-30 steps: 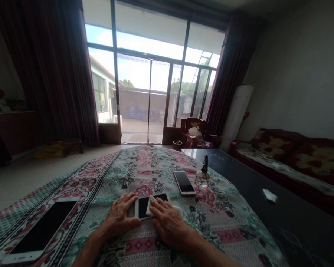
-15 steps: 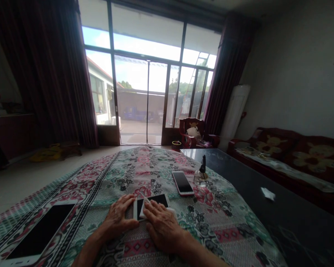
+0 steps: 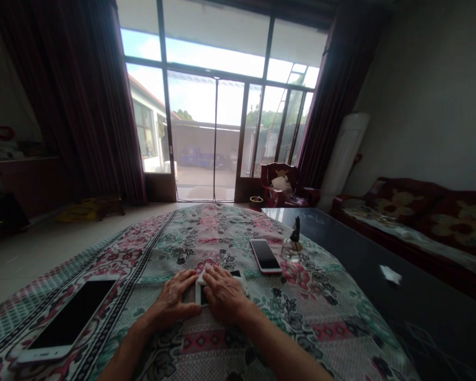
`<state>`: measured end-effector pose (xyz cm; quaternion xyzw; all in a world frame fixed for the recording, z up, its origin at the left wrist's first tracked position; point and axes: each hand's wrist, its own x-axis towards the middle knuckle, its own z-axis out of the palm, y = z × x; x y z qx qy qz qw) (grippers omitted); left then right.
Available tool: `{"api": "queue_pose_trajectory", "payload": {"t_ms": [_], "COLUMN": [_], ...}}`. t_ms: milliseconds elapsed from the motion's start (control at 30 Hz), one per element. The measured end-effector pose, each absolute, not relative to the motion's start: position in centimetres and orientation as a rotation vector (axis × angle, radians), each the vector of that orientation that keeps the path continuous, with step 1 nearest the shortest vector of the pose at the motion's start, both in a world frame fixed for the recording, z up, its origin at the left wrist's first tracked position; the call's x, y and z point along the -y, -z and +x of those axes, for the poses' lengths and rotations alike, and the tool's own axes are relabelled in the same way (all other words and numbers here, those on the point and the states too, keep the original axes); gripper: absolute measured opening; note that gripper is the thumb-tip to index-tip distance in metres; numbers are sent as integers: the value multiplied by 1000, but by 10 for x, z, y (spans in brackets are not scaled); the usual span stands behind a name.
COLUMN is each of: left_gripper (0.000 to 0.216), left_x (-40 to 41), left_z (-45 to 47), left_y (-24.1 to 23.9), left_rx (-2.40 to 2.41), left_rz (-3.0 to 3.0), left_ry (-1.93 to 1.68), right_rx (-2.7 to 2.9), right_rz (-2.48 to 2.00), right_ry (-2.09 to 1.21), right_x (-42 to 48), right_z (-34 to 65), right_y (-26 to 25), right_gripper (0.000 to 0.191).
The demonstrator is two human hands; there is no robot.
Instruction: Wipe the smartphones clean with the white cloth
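Note:
A white-edged smartphone [image 3: 203,298] lies flat on the patterned cloth in front of me, mostly covered by my hands. My left hand [image 3: 176,297] braces its left end, with the thumb at the near corner and the fingertips at the far one. Over the screen, my right hand [image 3: 226,293] presses a white tissue [image 3: 201,277] down under its fingers. Beyond and to the right lies a second smartphone [image 3: 265,256], its dark screen up. A third, larger-looking white phone [image 3: 73,315] rests at the left, also screen up.
A clear glass bottle with a black spray top [image 3: 293,243] stands beside the second phone. The flowered cloth [image 3: 206,338] covers part of a dark glossy table [image 3: 365,264]. Crumpled white paper [image 3: 391,275] lies on the table at right. A sofa and armchair stand beyond.
My right hand has slid the tissue toward the far left end of the phone, close to my left fingers. The left hand keeps its hold, and the view has shifted slightly.

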<state>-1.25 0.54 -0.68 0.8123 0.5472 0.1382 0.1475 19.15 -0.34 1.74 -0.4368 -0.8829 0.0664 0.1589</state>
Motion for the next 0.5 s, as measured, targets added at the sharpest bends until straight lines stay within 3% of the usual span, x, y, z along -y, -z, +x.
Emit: {"api": "queue_pose_trajectory", "payload": {"t_ms": [500], "left_gripper": [71], "left_x": [-8], "left_z": [-14], "left_y": [18], "left_rx": [-1535], "left_rz": [2335], "left_ry": [-650], "right_rx": [2609], "right_rz": [-1135], "right_ry": [-232], "right_x": [48], "right_z": [206], "right_y": [-14], "right_gripper": [43]}}
